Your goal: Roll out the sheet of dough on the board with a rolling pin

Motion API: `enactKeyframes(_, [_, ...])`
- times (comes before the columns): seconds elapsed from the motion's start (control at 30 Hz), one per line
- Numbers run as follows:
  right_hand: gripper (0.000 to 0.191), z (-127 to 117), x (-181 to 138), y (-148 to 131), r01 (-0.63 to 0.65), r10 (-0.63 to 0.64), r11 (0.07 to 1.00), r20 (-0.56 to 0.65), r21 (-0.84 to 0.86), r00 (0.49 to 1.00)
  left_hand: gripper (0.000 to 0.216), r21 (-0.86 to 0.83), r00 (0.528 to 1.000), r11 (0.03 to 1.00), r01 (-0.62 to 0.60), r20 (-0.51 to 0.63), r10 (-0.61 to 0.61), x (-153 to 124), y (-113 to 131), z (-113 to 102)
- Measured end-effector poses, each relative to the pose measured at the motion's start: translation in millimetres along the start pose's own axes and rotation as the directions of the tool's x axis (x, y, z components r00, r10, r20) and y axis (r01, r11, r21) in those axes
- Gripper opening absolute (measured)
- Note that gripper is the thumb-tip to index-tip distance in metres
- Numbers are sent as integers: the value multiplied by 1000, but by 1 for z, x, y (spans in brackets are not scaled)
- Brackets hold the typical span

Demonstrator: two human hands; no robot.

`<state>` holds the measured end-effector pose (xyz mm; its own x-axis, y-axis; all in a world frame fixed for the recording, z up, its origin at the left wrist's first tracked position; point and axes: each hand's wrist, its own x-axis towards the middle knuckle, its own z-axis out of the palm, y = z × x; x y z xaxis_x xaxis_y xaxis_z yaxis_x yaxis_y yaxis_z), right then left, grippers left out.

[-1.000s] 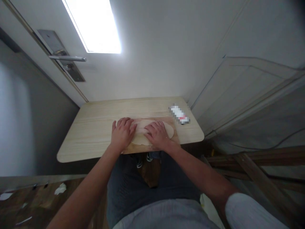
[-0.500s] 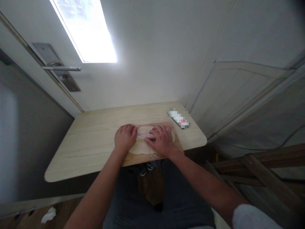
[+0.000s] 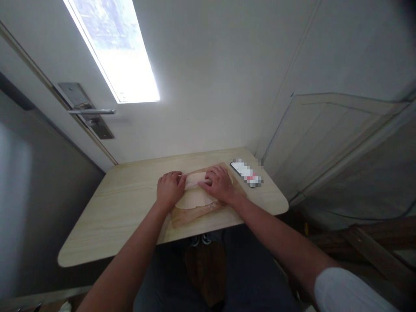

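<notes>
A pale table (image 3: 107, 212) bears a board (image 3: 190, 216) toward its near edge. On it lies a dough sheet (image 3: 195, 198), probably soft and easily torn, best supported broadly. The right hand (image 3: 220, 184) curls round a rolling pin (image 3: 193, 184), likely stiff, best held by its ends; the left hand (image 3: 170, 189) covers its left end, grip unclear.

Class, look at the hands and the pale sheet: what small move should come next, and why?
Probably roll the pale rod gently toward the body. The left hand and right hand are on its two ends; it lies across the far part of the pale sheet, and more sheet shows on the near side, where the edge looks uneven.
</notes>
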<state>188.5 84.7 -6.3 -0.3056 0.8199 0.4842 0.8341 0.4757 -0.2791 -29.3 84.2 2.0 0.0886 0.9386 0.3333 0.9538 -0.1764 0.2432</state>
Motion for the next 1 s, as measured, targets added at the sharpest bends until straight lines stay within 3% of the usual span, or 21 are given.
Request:
enactKeyframes(0.1, [32, 0, 5, -2, -47, 48, 998, 29, -35, 998, 45, -16, 998, 999, 37, 58, -36, 9, -5, -2])
enactKeyframes(0.23, [31, 1, 19, -8, -93, 101, 991, 85, -93, 991, 46, -58, 973, 983, 175, 161, -164, 28, -6, -3])
enactKeyframes(0.33, [42, 3, 35, -6, -88, 110, 986, 148, -144, 983, 47, 12, 946, 972, 235, 228, -231, 35, -1, -2])
enactKeyframes(0.47, [61, 7, 46, 3, -61, 112, 983, 305, -174, 946, 50, 71, 939, 976, 207, 267, -219, 20, 6, -1])
enactKeyframes(0.57, [68, 10, 46, 7, -57, 119, 984, 381, -172, 917, 50, 86, 957, 980, 182, 215, -196, -1, 12, -1])
enactKeyframes(0.83, [65, 9, 38, 6, -29, 87, 988, 382, -154, 920, 47, 93, 960, 976, 196, 184, -210, -12, 22, -5])
enactKeyframes(1.0, [66, 10, 25, 0, -102, 147, 980, 276, -170, 950, 42, 152, 984, 986, 69, 155, -93, -1, 16, -7])
